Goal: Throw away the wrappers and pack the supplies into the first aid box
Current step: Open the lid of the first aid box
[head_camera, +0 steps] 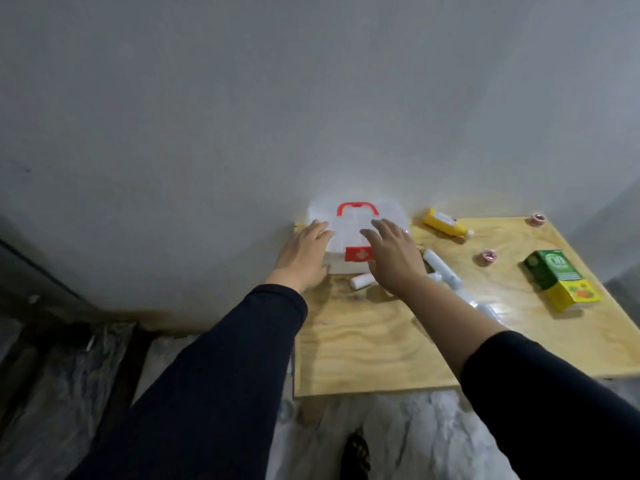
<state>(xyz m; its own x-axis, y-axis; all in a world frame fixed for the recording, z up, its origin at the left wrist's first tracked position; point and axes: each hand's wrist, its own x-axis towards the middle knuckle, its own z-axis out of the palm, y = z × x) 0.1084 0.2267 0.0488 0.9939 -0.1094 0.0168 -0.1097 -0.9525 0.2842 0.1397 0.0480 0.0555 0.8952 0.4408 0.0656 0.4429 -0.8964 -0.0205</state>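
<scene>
A white first aid box (349,233) with a red handle and a red clasp lies closed at the table's far left corner, against the wall. My left hand (304,258) rests open on its left side. My right hand (391,254) hovers open over its right front, fingers spread. A white gauze roll (360,281) lies just in front of the box. More white rolls in clear wrappers (446,271) lie partly hidden behind my right forearm. A yellow bottle (445,223), two pink tape rolls (487,257) (538,220) and a green-and-yellow carton (557,278) lie further right.
The low plywood table (363,348) stands against a grey wall. Plastic sheeting (69,375) covers the floor on the left and in front of the table. A dark object (356,452) lies on the floor near the bottom middle.
</scene>
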